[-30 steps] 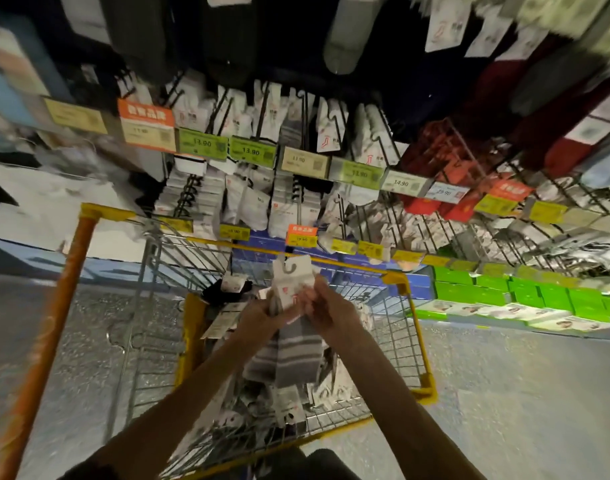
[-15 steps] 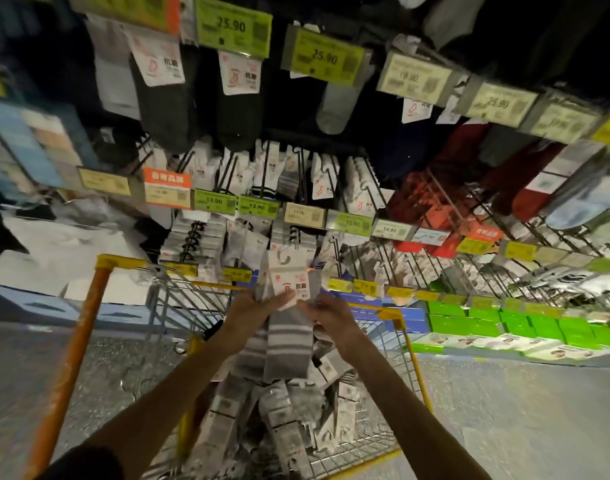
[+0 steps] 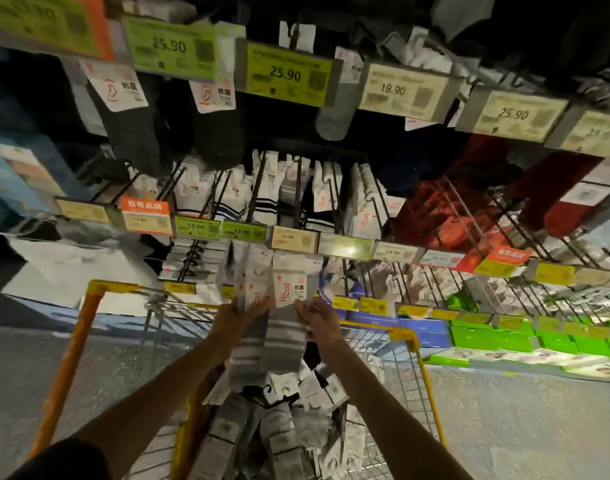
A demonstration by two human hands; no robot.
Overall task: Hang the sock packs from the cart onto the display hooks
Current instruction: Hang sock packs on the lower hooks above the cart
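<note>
Left hand (image 3: 243,315) and right hand (image 3: 317,318) pinch the sock packs (image 3: 286,289) by their cards. Best to line the hangers up with 1 display hook (image 3: 298,199), then slide on.

Sock pack (image 3: 283,336): grey, horizontal stripes. Its card (image 3: 291,289): white, red sock symbol. Cart rim (image 3: 404,333): yellow; handle (image 3: 68,358): orange. Shelf boxes (image 3: 487,338): green, with blue ones beside them. Hanging socks (image 3: 266,202): white, black bands.

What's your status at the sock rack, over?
Left hand and right hand grip a bunch of sock packs. Packs over the cart, just below the 14.90 tag, not yet hooked. Hooks behind look crowded.
</note>
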